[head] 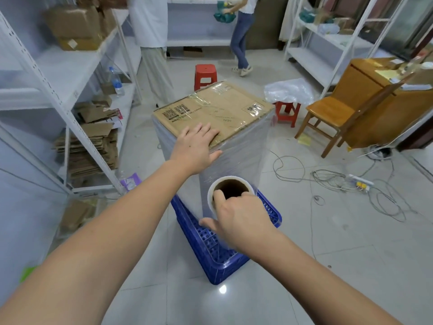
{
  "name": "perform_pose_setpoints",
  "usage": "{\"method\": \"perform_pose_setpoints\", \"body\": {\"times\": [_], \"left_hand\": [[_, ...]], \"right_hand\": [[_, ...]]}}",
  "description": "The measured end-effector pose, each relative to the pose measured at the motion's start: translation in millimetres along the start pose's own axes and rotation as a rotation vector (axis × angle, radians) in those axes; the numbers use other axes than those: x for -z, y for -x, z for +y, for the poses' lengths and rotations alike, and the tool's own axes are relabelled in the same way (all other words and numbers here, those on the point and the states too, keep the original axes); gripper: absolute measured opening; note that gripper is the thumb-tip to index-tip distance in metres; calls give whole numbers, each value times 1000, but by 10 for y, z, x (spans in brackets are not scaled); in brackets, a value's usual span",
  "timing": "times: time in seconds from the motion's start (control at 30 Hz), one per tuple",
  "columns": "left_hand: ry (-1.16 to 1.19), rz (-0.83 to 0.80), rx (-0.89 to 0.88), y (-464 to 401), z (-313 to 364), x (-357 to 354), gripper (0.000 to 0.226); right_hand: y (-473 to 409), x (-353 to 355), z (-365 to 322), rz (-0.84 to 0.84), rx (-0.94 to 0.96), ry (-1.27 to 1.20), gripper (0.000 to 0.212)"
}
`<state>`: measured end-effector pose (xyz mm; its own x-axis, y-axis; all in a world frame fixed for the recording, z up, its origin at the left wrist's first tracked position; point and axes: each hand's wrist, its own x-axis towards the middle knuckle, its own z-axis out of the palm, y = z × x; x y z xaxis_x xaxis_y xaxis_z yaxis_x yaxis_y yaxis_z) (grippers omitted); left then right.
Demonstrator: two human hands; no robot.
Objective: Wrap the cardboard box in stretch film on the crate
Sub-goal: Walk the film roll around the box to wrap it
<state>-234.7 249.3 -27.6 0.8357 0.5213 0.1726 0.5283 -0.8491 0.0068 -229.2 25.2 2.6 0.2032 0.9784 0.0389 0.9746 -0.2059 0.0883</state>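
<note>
Right grip (pixel 230 214) grasping film roll (pixel 230 186), left grip (pixel 196 146) flat on box (pixel 218 106), blue crate (pixel 210 252), tiled floor (pixel 328 231)

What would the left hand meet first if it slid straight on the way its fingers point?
Probably nothing soon: the left hand lies flat on the cardboard box, fingers pointing across its bare, film-edged top toward the far edge.

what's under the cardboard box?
A blue plastic crate sits under the cardboard box. Only its near part shows; the box, the stretch film and the right hand cover the rest.
</note>
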Motion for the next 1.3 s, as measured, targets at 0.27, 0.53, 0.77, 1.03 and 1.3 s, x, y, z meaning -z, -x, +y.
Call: {"method": "perform_pose_setpoints", "body": {"times": [0.27,0.53,0.77,1.03,1.3], "left_hand": [[136,-187,-441,-59,-635,144,105],[11,-36,-642,-173,-825,-22,114],[-38,17,-643,-190,-761,-62,108],[21,-83,-658,-193,-847,63,117],[-98,-29,-639,-155,-717,31,106]], "right_hand": [[-232,97,-356,-194,-415,-118,15],[-232,151,-687,-183,-724,-83,38],[-277,157,-792,-165,-818,-54,33],[-301,-15,-810,-26,-812,73,46],[-145,51,-625,-77,-622,-59,38]]}}
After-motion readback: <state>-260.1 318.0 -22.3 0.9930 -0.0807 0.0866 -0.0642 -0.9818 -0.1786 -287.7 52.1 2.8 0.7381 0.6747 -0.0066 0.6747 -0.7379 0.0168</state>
